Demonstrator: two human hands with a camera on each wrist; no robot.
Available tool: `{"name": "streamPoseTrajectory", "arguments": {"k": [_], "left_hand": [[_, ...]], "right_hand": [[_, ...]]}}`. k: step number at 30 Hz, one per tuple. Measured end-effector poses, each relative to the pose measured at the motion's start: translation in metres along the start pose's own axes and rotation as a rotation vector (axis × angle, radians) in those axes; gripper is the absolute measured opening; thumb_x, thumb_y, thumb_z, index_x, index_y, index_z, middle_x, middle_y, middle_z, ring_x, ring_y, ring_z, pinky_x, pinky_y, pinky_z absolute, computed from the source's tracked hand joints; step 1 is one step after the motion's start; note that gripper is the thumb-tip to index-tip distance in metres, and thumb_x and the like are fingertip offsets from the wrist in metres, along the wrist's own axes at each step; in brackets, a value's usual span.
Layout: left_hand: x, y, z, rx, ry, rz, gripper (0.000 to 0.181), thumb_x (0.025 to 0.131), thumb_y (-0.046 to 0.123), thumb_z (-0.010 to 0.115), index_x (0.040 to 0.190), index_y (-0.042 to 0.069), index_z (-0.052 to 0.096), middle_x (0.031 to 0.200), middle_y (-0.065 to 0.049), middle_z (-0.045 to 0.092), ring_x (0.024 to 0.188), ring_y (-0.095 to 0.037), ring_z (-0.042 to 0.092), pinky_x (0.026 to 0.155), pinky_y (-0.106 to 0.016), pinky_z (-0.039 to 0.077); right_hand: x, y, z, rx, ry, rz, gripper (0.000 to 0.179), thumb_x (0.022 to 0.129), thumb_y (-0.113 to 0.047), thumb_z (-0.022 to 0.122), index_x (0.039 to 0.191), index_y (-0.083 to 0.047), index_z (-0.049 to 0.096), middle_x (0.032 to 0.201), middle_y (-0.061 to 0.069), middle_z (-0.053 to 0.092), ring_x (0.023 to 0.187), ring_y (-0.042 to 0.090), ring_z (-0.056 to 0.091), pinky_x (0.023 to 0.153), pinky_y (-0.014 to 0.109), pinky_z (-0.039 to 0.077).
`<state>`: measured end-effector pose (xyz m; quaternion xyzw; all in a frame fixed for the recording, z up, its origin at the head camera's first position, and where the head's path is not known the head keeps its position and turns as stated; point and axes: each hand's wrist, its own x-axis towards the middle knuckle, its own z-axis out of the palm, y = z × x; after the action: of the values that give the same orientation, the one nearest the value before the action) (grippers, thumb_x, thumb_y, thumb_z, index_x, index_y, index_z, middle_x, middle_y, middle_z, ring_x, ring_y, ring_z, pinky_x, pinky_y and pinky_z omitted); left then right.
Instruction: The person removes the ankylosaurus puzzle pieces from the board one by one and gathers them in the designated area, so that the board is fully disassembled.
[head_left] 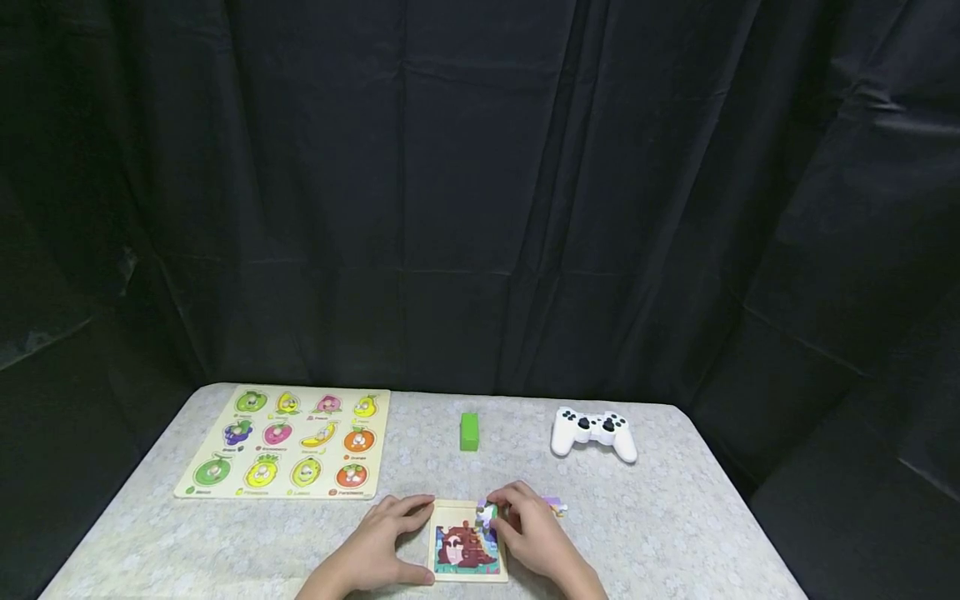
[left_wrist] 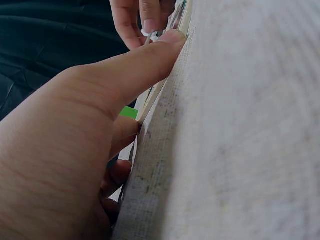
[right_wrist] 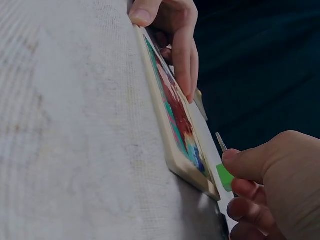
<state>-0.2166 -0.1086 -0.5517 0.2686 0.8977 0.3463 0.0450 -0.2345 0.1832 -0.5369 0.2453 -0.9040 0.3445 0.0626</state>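
A small square jigsaw puzzle in a pale wooden tray (head_left: 468, 577) lies on the table, its lower part filled with a brown animal picture. My left hand (head_left: 378, 543) holds the tray's left side, thumb at the near corner and forefinger at the far one. Over the tray's far right part, my right hand (head_left: 538, 535) pinches a puzzle piece (head_left: 486, 515) with white and purple on it. In the right wrist view the piece (right_wrist: 221, 142) appears edge-on between thumb and fingers, raised above the tray (right_wrist: 161, 127).
More puzzle pieces (head_left: 557, 506) lie just beyond the right hand, partly hidden by it. Behind the tray stands a green block (head_left: 469, 433). A white game controller (head_left: 593, 433) is at the back right, and a fruit puzzle board (head_left: 288, 450) at the back left.
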Motion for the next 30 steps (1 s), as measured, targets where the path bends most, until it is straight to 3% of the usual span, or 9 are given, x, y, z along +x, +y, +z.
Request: {"name": "streamPoseTrajectory", "arguments": {"k": [13, 30], "left_hand": [[0.000, 0.002, 0.000, 0.003, -0.003, 0.009, 0.098, 0.074, 0.057, 0.091, 0.151, 0.006, 0.058, 0.162, 0.000, 0.051, 0.123, -0.012, 0.048, 0.110, -0.047, 0.042], [0.000, -0.001, 0.000, -0.009, -0.001, 0.007, 0.099, 0.075, 0.060, 0.089, 0.152, 0.007, 0.057, 0.163, 0.001, 0.049, 0.125, -0.014, 0.047, 0.112, -0.051, 0.040]], "right_hand": [[0.002, 0.007, -0.025, -0.001, 0.013, 0.074, 0.022, 0.095, -0.005, 0.076, 0.117, -0.010, 0.074, 0.110, 0.000, 0.067, 0.077, 0.001, 0.052, 0.068, 0.024, 0.049], [-0.021, 0.051, -0.081, -0.087, 0.110, 0.271, 0.026, 0.093, -0.003, 0.078, 0.117, -0.011, 0.076, 0.110, 0.002, 0.069, 0.072, 0.004, 0.053, 0.067, 0.025, 0.047]]}}
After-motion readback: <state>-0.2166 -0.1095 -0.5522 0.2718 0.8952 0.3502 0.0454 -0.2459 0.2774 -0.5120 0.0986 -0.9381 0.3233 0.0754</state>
